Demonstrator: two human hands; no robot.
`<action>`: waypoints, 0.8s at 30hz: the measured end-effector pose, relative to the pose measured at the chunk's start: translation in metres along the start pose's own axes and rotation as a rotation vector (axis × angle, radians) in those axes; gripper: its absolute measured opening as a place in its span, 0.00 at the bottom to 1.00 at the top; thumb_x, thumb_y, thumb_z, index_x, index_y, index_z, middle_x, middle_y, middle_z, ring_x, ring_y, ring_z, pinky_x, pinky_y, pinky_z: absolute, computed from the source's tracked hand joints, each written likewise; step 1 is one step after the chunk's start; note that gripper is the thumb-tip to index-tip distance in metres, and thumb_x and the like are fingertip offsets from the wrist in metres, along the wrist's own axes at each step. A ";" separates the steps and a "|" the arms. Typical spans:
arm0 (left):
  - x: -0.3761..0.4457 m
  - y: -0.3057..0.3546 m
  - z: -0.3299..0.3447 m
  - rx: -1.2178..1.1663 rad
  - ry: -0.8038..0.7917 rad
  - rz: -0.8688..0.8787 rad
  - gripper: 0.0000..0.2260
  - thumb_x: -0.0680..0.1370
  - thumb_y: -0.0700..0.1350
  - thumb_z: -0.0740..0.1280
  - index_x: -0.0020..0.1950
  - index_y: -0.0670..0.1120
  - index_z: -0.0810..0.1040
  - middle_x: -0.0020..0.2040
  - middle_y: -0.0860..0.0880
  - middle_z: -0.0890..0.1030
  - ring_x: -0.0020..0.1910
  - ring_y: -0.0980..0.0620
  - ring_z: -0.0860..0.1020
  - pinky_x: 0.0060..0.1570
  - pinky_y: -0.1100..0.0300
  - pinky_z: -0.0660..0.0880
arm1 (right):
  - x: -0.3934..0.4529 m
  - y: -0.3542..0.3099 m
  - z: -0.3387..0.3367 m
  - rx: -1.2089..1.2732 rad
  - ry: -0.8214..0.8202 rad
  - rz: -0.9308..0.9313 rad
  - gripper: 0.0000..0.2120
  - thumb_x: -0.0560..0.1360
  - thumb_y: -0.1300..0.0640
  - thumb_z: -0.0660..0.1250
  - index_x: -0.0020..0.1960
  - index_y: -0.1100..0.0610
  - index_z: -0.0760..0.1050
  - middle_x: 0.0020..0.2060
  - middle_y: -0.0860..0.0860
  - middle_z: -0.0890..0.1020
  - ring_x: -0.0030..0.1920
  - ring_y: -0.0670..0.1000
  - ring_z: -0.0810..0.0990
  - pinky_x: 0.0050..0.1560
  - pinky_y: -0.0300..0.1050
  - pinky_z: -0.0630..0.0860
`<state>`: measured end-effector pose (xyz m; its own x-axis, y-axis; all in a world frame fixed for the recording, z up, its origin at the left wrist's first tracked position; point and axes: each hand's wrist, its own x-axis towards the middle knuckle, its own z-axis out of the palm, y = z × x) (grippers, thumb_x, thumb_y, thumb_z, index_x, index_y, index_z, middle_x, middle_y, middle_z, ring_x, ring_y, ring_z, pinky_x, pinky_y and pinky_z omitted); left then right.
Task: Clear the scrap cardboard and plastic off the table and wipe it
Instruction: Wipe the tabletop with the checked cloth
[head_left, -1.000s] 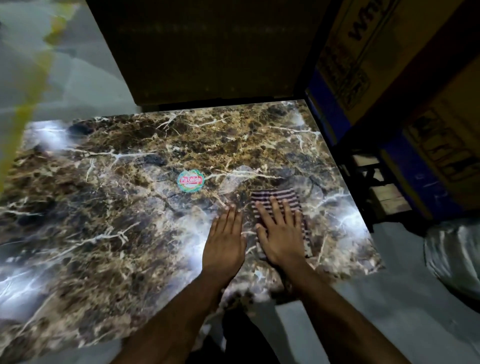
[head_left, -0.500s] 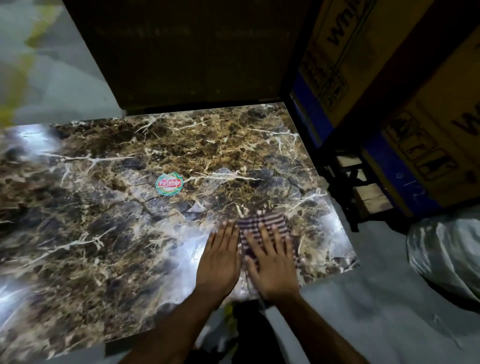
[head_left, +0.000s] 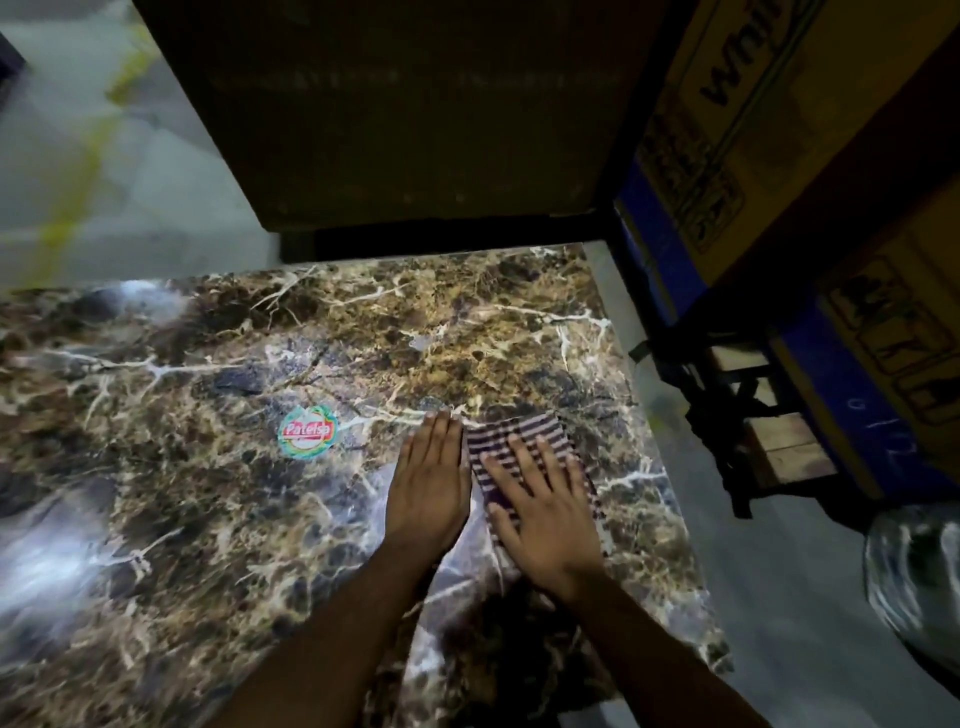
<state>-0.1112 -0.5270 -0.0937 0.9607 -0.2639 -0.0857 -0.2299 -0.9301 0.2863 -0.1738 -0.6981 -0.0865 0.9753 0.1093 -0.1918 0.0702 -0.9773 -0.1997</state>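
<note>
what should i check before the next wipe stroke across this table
1. Cloth under the working hand: ok. The right hand lies flat, fingers spread, on the striped cloth.
2. Other hand off the cloth: ok. The left hand rests flat on the bare table beside it.
3. Scrap cardboard and plastic gone from the top: ok for the part in view; the near left corner is cut off.
4. Stroke path to the left: not ok. A round sticker is on the surface and the cloth may catch on it.
5. Surface clean: cannot tell. Glare and the marble pattern hide any dust.
6. Room to the right: ok. The cloth lies inside the table's right edge.
</note>
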 end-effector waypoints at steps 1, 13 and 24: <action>0.007 -0.001 -0.002 -0.008 -0.006 -0.004 0.26 0.84 0.51 0.51 0.82 0.45 0.57 0.82 0.47 0.55 0.81 0.48 0.53 0.78 0.52 0.47 | 0.006 0.013 -0.002 0.002 -0.003 0.001 0.27 0.82 0.35 0.44 0.80 0.33 0.43 0.83 0.46 0.50 0.82 0.55 0.46 0.79 0.63 0.44; 0.113 -0.005 -0.010 0.003 0.017 -0.051 0.26 0.85 0.53 0.48 0.82 0.46 0.55 0.83 0.47 0.54 0.81 0.48 0.52 0.79 0.51 0.49 | 0.142 0.039 -0.035 -0.012 -0.031 -0.087 0.28 0.82 0.36 0.43 0.81 0.36 0.46 0.83 0.48 0.49 0.82 0.55 0.44 0.79 0.62 0.40; 0.159 -0.002 -0.016 0.010 0.071 -0.098 0.25 0.85 0.50 0.51 0.82 0.46 0.55 0.83 0.47 0.53 0.81 0.48 0.51 0.77 0.55 0.43 | 0.245 0.036 -0.049 -0.023 0.014 -0.107 0.28 0.82 0.36 0.45 0.81 0.36 0.44 0.83 0.47 0.48 0.82 0.54 0.41 0.79 0.63 0.40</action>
<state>0.0443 -0.5629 -0.0925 0.9871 -0.1535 -0.0450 -0.1360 -0.9532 0.2701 0.0776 -0.7152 -0.0932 0.9649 0.2104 -0.1569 0.1785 -0.9643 -0.1957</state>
